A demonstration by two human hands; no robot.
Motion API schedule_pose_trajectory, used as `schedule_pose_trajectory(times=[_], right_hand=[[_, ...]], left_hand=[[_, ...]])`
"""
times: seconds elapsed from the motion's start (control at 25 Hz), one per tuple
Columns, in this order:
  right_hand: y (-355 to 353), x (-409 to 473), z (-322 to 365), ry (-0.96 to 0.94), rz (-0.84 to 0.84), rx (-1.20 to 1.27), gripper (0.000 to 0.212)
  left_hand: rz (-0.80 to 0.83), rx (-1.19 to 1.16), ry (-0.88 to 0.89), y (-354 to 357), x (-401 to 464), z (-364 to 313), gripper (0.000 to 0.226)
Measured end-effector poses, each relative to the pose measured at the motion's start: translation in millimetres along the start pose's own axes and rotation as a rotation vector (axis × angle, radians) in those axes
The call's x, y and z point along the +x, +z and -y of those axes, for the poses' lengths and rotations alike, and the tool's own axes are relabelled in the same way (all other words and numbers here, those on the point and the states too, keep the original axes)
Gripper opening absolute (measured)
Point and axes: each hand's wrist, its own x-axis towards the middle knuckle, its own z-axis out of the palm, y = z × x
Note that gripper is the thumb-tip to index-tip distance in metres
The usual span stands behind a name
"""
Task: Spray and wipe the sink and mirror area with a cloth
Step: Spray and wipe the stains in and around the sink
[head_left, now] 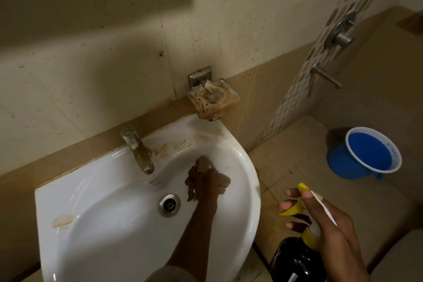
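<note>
While the left hand (202, 182) presses a bunched cloth (214, 173) against the inner wall of the sink (242, 190), just right of the tap (139, 151) and above the drain (169, 205), the right hand (320, 220) waits off to the side over the floor, fingers wrapped round a spray bottle (299, 256) with one resting on the yellow trigger. So the wiping of the basin looks to be the step in hand — the spraying paused for now.

Brown stains sit on the ledge behind the tap and at the near left rim; I'd judge the next move calls for carrying the cloth up to those patches, perhaps with a fresh squirt first. No mirror shows from where I stand, so that part seems yet to come.

By count: one sink, one tap, one drain, one cloth, one bottle, one grimy soap dish (214, 101) on the wall, one blue bucket (364, 153) on the floor — and two wall fittings at the shower side.
</note>
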Motion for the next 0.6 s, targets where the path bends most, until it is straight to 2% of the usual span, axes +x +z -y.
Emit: schedule_pose_trajectory(times=[0.12, 0.24, 0.32, 0.44, 0.56, 0.6], right_hand=[[-8, 2, -1, -0.003, -0.015, -0.012, 0.090], [-15, 1, 0, -0.032, -0.015, 0.002, 0.079], [-18, -2, 1, -0.042, -0.003, -0.006, 0.078], [-19, -10, 1, -0.088, -0.003, -0.014, 0.069], [-22, -16, 2, -0.111, -0.019, -0.033, 0.036], [-23, -18, 1, -0.111, -0.025, -0.047, 0.032]], left_hand=[[0.167, -0.139, 0.057, 10, -18, -12, 0.052], [0.346, -0.260, 0.108, 22, -36, -17, 0.053], [0.425, -0.222, 0.136, 22, -44, -18, 0.051], [0.463, 0.078, 0.330, 22, -55, -22, 0.059], [0.501, 0.402, 0.563, 21, -69, -12, 0.053], [0.521, 0.508, 0.602, 17, -75, -6, 0.048]])
